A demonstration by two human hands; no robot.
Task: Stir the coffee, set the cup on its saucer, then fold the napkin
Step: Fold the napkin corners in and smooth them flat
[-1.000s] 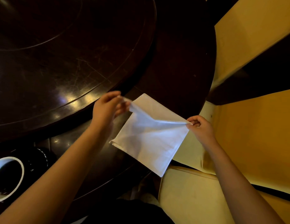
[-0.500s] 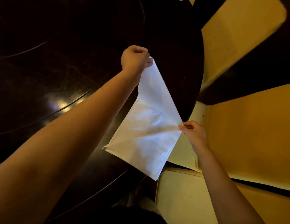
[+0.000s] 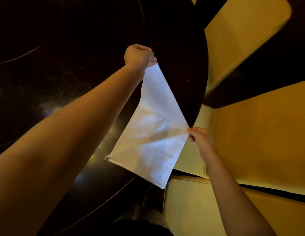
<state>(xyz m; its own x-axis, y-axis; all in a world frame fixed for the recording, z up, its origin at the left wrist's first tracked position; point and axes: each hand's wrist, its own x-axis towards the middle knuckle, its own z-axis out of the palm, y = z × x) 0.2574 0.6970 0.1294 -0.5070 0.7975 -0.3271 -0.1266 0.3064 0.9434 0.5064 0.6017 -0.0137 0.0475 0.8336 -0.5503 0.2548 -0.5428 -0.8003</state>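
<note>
A dark, scratched round wooden table (image 3: 179, 53) carries a raised turntable (image 3: 66, 53); yellow-covered chairs (image 3: 267, 137) stand just beside its right edge.

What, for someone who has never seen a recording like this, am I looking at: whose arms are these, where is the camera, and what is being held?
There is no machine here. These are a person's two bare arms, filmed by one wide-angle camera worn on the head and looking forward and down, which is why the arms reach in from the bottom of the picture. The dark, shiny surface is a round table. The yellow shapes on the right look like chair cushions. The white cloth is the napkin. The left hand, stretched far out, grips one corner. The right hand, nearer the body, pinches another corner by the table's edge, so the cloth is drawn out between them. Its near end seems to rest on the table, with one corner poking past the rim. No cup or saucer shows in this picture.
</note>
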